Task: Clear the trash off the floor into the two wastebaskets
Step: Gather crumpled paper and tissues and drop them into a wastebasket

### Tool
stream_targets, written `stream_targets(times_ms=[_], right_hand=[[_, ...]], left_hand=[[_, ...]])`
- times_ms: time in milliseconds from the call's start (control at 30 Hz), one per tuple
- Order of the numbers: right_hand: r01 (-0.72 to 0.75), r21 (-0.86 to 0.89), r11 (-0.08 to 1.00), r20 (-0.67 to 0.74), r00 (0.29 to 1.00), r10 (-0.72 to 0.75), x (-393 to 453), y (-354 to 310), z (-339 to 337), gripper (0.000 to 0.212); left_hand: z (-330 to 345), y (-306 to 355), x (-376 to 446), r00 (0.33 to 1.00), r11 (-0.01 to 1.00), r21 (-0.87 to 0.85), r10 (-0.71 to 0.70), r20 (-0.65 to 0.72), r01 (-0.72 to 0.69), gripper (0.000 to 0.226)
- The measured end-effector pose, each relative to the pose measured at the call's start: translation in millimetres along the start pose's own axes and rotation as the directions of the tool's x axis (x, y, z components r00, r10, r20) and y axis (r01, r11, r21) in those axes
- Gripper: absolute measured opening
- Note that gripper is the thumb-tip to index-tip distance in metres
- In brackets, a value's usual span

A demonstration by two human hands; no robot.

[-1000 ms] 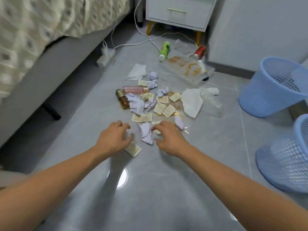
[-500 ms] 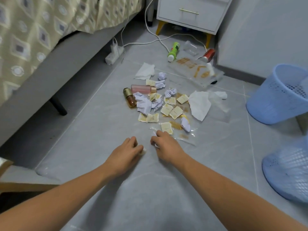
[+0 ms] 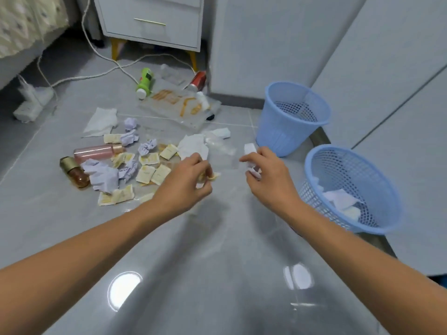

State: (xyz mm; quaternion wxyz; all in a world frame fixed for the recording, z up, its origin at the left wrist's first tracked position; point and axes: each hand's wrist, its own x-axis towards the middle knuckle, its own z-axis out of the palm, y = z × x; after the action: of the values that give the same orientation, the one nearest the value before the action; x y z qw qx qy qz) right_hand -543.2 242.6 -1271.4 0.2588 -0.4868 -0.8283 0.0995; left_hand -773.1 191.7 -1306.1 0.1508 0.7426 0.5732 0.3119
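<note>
Wastebaskets, head view: far wastebasket (image 3: 287, 126) upright by wall, no trash visible inside; near wastebasket (image 3: 377, 213) tilted, white crumpled paper (image 3: 341, 199) inside. Left hand (image 3: 183, 184) raised over floor, fingers pinched on yellowish sachet (image 3: 212, 176). Right hand (image 3: 268, 175) beside near wastebasket, closed on white paper scrap (image 3: 250, 151). Trash pile (image 3: 135, 163) of sachets, paper balls, bottles on floor, left of hands.

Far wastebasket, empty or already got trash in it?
Empty as far as visible: far wastebasket shows only bare mesh bottom, while the near wastebasket holds white paper.
</note>
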Motion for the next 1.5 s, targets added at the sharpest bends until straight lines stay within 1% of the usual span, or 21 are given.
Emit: stream_targets(times_ms=[100,200,267,333,400,433,500,533,567,700,767,833,900,967,1100,1167,1233,1333,1400,1500], right_hand=[[-0.115,-0.044,0.992,-0.13,0.986,0.109,-11.1,49.0,-60.2,0.031],[-0.247,-0.063,0.967,-0.223,0.948,0.227,-28.0,92.6,-110.8,0.028],[-0.312,-0.083,0.947,-0.261,0.923,0.281,-42.0,117.8,-134.1,0.027],[-0.374,-0.117,0.92,-0.279,0.901,0.331,-56.1,141.6,-150.3,0.028],[-0.452,-0.129,0.883,-0.248,0.877,0.412,-69.8,161.4,-161.8,0.031],[-0.487,-0.131,0.863,-0.2,0.866,0.458,-75.5,167.2,-165.9,0.035],[-0.535,-0.156,0.83,-0.098,0.845,0.526,-84.3,172.8,-170.2,0.043],[-0.539,-0.174,0.824,-0.075,0.842,0.535,-86.9,173.7,-170.8,0.043],[-0.534,-0.189,0.824,-0.077,0.845,0.53,-87.7,174.1,-170.6,0.041],[-0.472,-0.168,0.865,-0.198,0.876,0.44,-68.2,153.1,-158.9,0.025],[-0.422,-0.131,0.897,-0.221,0.894,0.388,-49.3,130.9,-141.0,0.021],[-0.331,-0.1,0.938,-0.215,0.928,0.305,-28.9,103.1,-116.2,0.019],[-0.227,-0.071,0.971,-0.178,0.961,0.212,-10.5,71.8,-86.2,0.017],[-0.147,-0.041,0.988,-0.11,0.984,0.141,3.9,39.6,-52.8,0.015],[-0.03,0.043,0.999,0.038,0.999,0.029,20.2,-22.5,10.1,0.018],[0.0,0.07,0.998,0.108,0.994,-0.007,24.6,-47.1,36.5,0.019],[0.013,0.084,0.996,0.171,0.985,-0.027,26.9,-68.2,59.4,0.019],[0.044,0.115,0.992,0.224,0.972,-0.069,28.5,-90.8,86.2,0.021],[0.055,0.126,0.99,0.267,0.96,-0.088,30.4,-101.2,100.7,0.022],[0.066,0.122,0.99,0.322,0.941,-0.102,34.9,-107.0,119.4,0.026]], left_hand=[[30.5,64.0,61.2,0.993,0.991,-0.059,0.119,0.001,-0.119,0.009],[68.1,123.1,106.7,0.981,0.974,-0.118,0.196,0.011,-0.193,0.01],[92.8,157.8,127.0,0.972,0.962,-0.152,0.233,0.019,-0.227,0.01],[116.4,186.1,142.3,0.97,0.957,-0.175,0.24,0.025,-0.232,0.01],[135.9,206.9,153.5,0.971,0.959,-0.182,0.232,0.058,-0.218,0.012],[142.1,215.0,157.1,0.969,0.967,-0.151,0.223,0.102,-0.207,0.019],[148.4,224.4,159.6,0.962,0.981,-0.026,0.193,0.191,-0.191,0.04],[147.7,225.6,157.2,0.964,0.982,0.012,0.183,0.192,-0.189,0.046],[144.3,224.7,152.1,0.968,0.981,0.025,0.187,0.166,-0.193,0.048],[114.8,194.5,117.7,0.967,0.971,0.0,0.239,0.084,-0.239,0.032],[97.0,166.6,100.9,0.974,0.975,0.016,0.22,0.051,-0.221,0.026],[77.2,136.0,87.9,0.987,0.986,0.037,0.161,0.023,-0.162,0.025],[53.7,104.3,76.1,0.997,0.996,0.056,0.072,0.01,-0.072,0.024],[27.6,71.8,61.6,1.0,0.997,0.076,-0.02,-0.006,0.02,0.023],[-23.0,3.1,19.7,0.973,0.969,0.092,-0.225,-0.058,0.229,0.016],[-44.2,-26.7,-7.5,0.951,0.946,0.097,-0.303,-0.068,0.309,0.015],[-62.4,-51.4,-35.9,0.921,0.909,0.145,-0.385,-0.064,0.391,0.015],[-82.3,-81.9,-73.5,0.87,0.843,0.231,-0.491,-0.037,0.486,0.017],[-94.1,-95.6,-93.8,0.846,0.81,0.274,-0.533,-0.028,0.519,0.018],[-108.2,-105.3,-111.7,0.829,0.782,0.31,-0.558,-0.036,0.54,0.02]])
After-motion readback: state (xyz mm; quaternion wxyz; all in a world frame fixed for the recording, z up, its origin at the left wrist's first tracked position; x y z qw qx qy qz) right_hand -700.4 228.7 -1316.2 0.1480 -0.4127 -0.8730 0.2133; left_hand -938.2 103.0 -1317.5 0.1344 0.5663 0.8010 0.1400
